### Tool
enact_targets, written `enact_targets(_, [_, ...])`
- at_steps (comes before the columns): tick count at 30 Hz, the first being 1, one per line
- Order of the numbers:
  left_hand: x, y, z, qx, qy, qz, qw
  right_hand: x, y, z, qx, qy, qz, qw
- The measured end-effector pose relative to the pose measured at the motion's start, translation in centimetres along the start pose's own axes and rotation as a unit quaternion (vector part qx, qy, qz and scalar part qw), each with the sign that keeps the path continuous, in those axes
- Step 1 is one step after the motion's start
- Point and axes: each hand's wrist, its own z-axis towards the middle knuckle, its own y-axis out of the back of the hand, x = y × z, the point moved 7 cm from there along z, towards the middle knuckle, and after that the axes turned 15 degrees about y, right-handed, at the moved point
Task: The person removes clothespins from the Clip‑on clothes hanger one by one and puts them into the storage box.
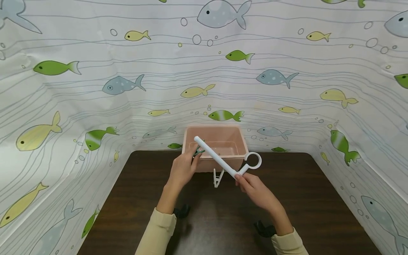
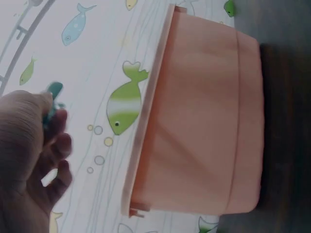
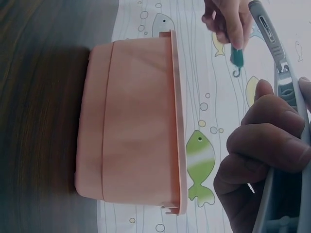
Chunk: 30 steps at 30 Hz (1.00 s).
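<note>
My left hand [image 1: 183, 168] pinches a small green clothespin [image 1: 199, 150] at the near left rim of a pink plastic bin [image 1: 215, 164]. In the right wrist view, a small metal hook shows at the end of the green clothespin [image 3: 237, 57]. My right hand [image 1: 256, 189] grips a white plastic folding hanger [image 1: 216, 157] near its joint. Its long bar slants up to the left over the bin, and a C-shaped hook [image 1: 260, 161] sticks out to the right. Just below the bar shows a white clothespin [image 1: 217, 178].
The bin stands at the back of a dark wooden table [image 1: 220, 219]. White sheeting with printed fish [image 1: 223, 115] rises behind it and along both sides. A dark wrist camera [image 1: 266, 229] sits by my right wrist, another [image 1: 181, 211] by my left.
</note>
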Motion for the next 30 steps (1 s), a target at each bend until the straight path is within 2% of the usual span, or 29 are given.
enact_targets(4, [0.2, -0.6, 1.0, 0.019, 0.014, 0.008, 0.9997, 0.0, 0.1, -0.1, -0.001, 0.005, -0.005, 1.0000])
enact_targets(9, [0.3, -0.9, 2.4, 0.010, 0.040, 0.001, 0.9991, -0.1, 0.4, -0.2, -0.006, 0.010, -0.007, 0.9999])
enact_targets(15, [0.5, -1.6, 4.0, 0.020, 0.077, 0.016, 0.9967, -0.2, 0.5, -0.3, -0.006, 0.012, -0.005, 0.9999])
enact_targets(21, [1.2, -2.6, 4.6, 0.010, 0.094, 0.017, 0.9954, 0.0, 0.5, -0.3, -0.007, 0.006, -0.004, 1.0000])
enact_targets(30, [2.1, -4.0, 5.0, 0.040, 0.126, 0.012, 0.9912, -0.3, 0.6, -0.5, -0.012, -0.003, -0.007, 0.9999])
